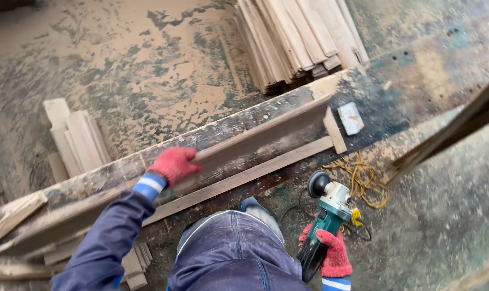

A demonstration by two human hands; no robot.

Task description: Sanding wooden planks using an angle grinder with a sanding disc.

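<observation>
Left hand (173, 163) in red glove grips the tilted plank (255, 137) on the surface (93, 186). Right hand (330, 250) wrapped round the green grinder (328, 215), held low beside the yellow cord (365, 183).

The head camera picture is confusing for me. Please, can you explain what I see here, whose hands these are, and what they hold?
The camera sits on a person's head and looks down, so you see that person's own arms and legs. Both hands wear red gloves. The left hand grips a long wooden plank that rests tilted on edge against a worn wooden beam. The right hand holds a green angle grinder, pointed away from the body. A yellow cord lies coiled on the dusty floor. Stacks of wooden slats lie further away: a big stack at the top, a smaller one at the left.
</observation>
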